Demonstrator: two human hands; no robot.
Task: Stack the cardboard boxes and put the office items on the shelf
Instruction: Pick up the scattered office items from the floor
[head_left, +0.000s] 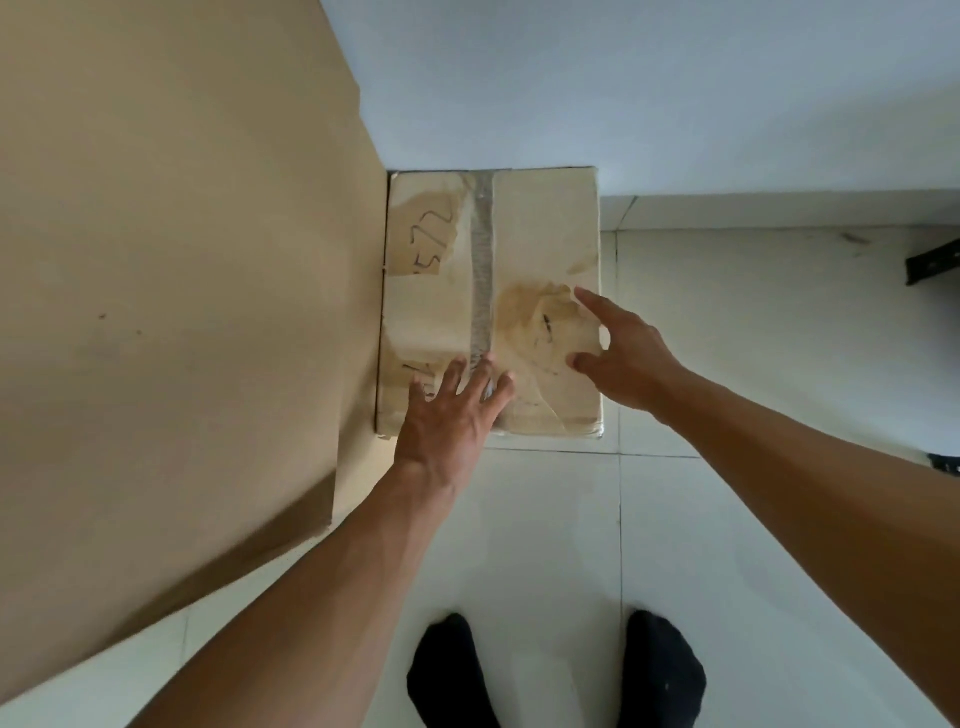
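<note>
A taped cardboard box (540, 239) with torn label patches and handwritten numbers stands on the floor against the wall, below me. A much larger plain cardboard box (171, 270) rises beside it on the left, its side touching the small box. My left hand (449, 415) lies over the near edge of the small box's top, fingers spread on the tape strip. My right hand (626, 351) hovers over the box's near right corner with fingers straight and thumb apart; it holds nothing.
White floor tiles (753, 338) stretch to the right and toward me. A pale wall (623, 88) runs behind the boxes. A dark object (932, 265) juts in at the right edge. My two feet in black socks (662, 670) stand just below the small box.
</note>
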